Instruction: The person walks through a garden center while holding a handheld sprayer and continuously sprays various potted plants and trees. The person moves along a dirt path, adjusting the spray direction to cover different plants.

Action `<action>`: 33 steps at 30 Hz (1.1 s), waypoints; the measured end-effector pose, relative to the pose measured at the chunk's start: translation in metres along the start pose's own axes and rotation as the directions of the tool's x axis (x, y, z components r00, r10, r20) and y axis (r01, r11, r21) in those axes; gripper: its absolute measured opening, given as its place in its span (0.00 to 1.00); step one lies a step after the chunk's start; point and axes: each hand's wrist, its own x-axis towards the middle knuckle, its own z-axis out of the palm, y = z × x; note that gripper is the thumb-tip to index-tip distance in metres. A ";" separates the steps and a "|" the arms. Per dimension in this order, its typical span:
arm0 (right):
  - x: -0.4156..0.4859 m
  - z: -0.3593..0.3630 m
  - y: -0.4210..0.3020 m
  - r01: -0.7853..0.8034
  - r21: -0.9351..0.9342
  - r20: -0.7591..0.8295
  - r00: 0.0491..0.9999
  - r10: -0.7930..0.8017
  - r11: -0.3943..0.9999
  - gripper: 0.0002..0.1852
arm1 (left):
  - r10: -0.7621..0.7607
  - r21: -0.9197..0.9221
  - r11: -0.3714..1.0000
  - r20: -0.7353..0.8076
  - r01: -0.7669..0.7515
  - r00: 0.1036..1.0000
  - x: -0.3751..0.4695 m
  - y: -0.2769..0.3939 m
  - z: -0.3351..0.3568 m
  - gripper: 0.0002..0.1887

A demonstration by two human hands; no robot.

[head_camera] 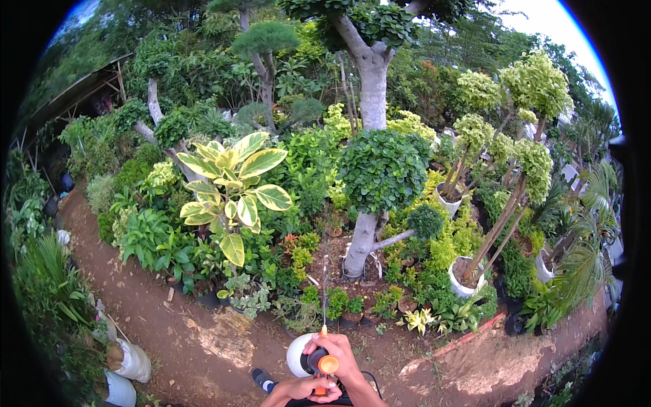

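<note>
A hand-pump pressure sprayer with a white tank [297, 355] is held low in front of me. My right hand [339, 352] is wrapped around the sprayer's dark upper part, just behind the yellowish nozzle [324, 330]. Below it, my left hand [304, 388] grips the orange handle [321, 390]. An orange round knob [328, 364] faces up between both hands. From the nozzle a thin jet of liquid [325, 297] shoots forward, towards the ground beside the base of a grey tree trunk [360, 249]. Small potted plants [351, 310] stand under the jet.
A variegated yellow-green shrub [234, 188] rises at left of centre. Pale-leaved trees grow in white bags [464, 285] on the right. A dirt path [203, 325] curves around the bed, with filled white sacks [133, 360] on its left. My shoe [261, 378] is on the soil.
</note>
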 end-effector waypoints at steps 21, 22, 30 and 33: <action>-0.004 0.009 0.001 0.022 -0.040 0.095 0.995 -0.018 0.999 0.17 | 0.062 0.048 0.997 -0.076 -0.058 0.995 -0.007 -0.016 0.005 0.25; -0.004 0.008 0.002 0.029 -0.059 0.098 0.995 -0.023 0.998 0.17 | 0.065 0.059 0.996 -0.072 -0.061 0.995 -0.007 -0.017 0.005 0.25; -0.004 0.009 0.006 0.073 -0.112 0.142 0.988 -0.057 0.991 0.17 | 0.104 0.125 0.988 -0.072 -0.094 0.992 -0.009 -0.021 0.005 0.26; -0.005 0.010 0.006 0.081 -0.122 0.142 0.988 -0.064 0.989 0.16 | 0.128 0.125 0.985 -0.072 -0.119 0.989 -0.011 -0.021 0.006 0.26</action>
